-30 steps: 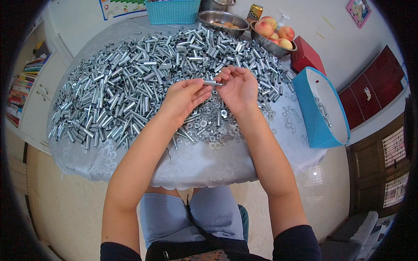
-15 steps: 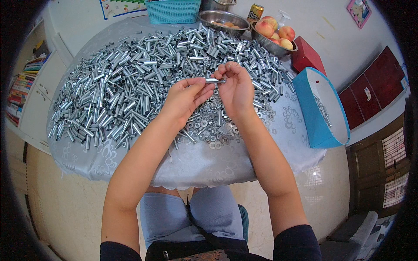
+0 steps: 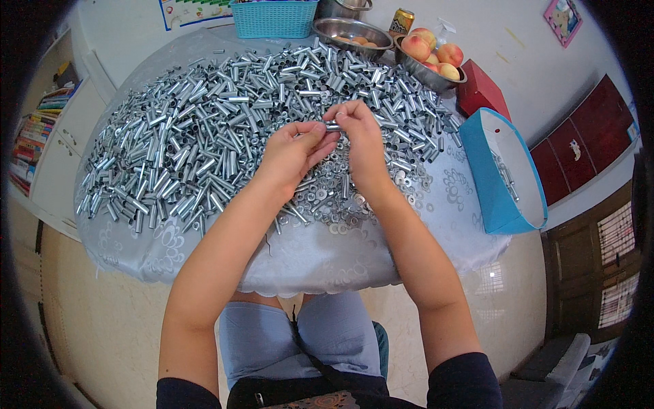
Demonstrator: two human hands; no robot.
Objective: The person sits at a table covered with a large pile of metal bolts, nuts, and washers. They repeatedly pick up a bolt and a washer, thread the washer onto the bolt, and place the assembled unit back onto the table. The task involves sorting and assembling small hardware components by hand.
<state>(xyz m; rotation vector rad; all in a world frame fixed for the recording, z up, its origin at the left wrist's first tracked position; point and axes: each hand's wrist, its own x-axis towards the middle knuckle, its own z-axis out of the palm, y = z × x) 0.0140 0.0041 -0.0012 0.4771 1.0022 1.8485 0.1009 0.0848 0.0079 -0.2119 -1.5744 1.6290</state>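
Above the middle of the table, my left hand [image 3: 291, 151] pinches one end of a small silver expansion bolt [image 3: 332, 125] between thumb and fingers. From the other side my right hand [image 3: 361, 140] closes thumb and fingertips over its far end, so much of the bolt is covered. Under and behind both hands spreads a big heap of silver metal sleeves [image 3: 178, 126]. Loose washers and nuts [image 3: 334, 211] lie in front of my right hand, with a few bolts [image 3: 296, 213] near my left wrist.
A blue fabric bin [image 3: 487, 174] with several metal pieces stands at the right edge of the table [image 3: 320, 269]. Behind the heap are a turquoise basket [image 3: 274, 22], a steel bowl [image 3: 327, 28], a bowl of peaches [image 3: 415, 67], a can [image 3: 402, 22] and a red box [image 3: 482, 88].
My right hand has turned and its fingers have closed over the bolt's end, which showed more openly before. My left hand keeps its hold almost unmoved.
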